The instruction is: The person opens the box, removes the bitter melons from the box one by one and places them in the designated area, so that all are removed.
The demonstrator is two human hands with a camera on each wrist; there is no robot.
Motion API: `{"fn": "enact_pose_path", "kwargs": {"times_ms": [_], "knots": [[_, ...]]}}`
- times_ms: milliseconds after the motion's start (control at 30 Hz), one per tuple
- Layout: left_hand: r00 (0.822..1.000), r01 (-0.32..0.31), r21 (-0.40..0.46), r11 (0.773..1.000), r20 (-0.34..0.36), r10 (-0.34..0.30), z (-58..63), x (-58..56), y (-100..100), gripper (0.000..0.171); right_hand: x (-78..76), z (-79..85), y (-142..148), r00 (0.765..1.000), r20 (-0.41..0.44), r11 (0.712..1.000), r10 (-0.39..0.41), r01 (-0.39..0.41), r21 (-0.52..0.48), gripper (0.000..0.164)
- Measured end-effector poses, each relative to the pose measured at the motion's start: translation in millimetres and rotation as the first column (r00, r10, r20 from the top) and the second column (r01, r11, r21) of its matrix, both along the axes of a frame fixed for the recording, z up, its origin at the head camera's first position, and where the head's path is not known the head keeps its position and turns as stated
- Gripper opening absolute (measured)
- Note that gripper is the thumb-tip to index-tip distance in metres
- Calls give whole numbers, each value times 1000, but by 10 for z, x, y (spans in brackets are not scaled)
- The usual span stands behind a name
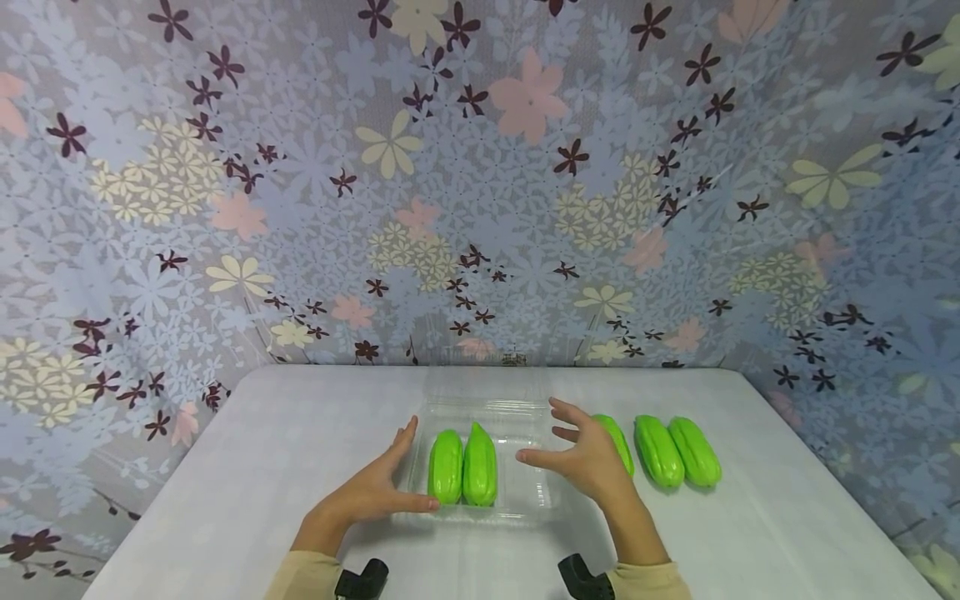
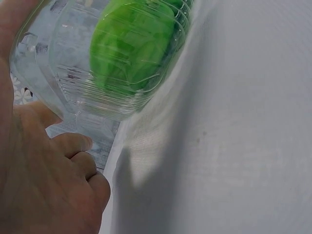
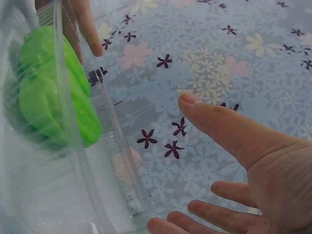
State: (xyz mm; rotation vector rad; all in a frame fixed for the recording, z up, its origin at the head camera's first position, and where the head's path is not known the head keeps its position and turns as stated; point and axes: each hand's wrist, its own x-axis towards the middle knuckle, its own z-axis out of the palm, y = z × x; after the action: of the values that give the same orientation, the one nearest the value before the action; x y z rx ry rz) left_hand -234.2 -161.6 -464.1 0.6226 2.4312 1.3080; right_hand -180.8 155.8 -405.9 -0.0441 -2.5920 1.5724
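Note:
A clear plastic clamshell container (image 1: 525, 479) stands on the table with its lid raised at the back. Inside its left half lie two glossy bright-green, ridged oblong pieces (image 1: 447, 468) side by side; their exact kind is unclear. My left hand (image 1: 375, 492) holds the container's left side, thumb at the front left corner and fingers along the side. The left wrist view shows the container wall (image 2: 73, 73) between thumb and fingers. Beside the right side, my right hand (image 1: 588, 462) hovers with fingers spread and nothing in it. Its thumb (image 3: 219, 119) is stretched out, apart from the container.
Right of the container, three more green oblong pieces (image 1: 660, 452) lie on the white-covered table (image 1: 757, 533), one partly behind my right hand. A flower-patterned cloth (image 1: 480, 208) hangs behind the table's far edge.

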Motion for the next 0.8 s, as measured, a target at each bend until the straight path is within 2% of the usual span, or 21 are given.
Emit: {"fn": "enact_pose_path", "kwargs": {"times_ms": [567,800], "knots": [[1000,4,-4,1000,-4,-4,-9,-17,3,129,-56,-130,-224,1000,16,999,20,-20,30,95],[1000,10,-4,1000,-10,-10,-10,-15,-1,128,-67,-178,-281,999,24,999,41,-41,0,95]]}}
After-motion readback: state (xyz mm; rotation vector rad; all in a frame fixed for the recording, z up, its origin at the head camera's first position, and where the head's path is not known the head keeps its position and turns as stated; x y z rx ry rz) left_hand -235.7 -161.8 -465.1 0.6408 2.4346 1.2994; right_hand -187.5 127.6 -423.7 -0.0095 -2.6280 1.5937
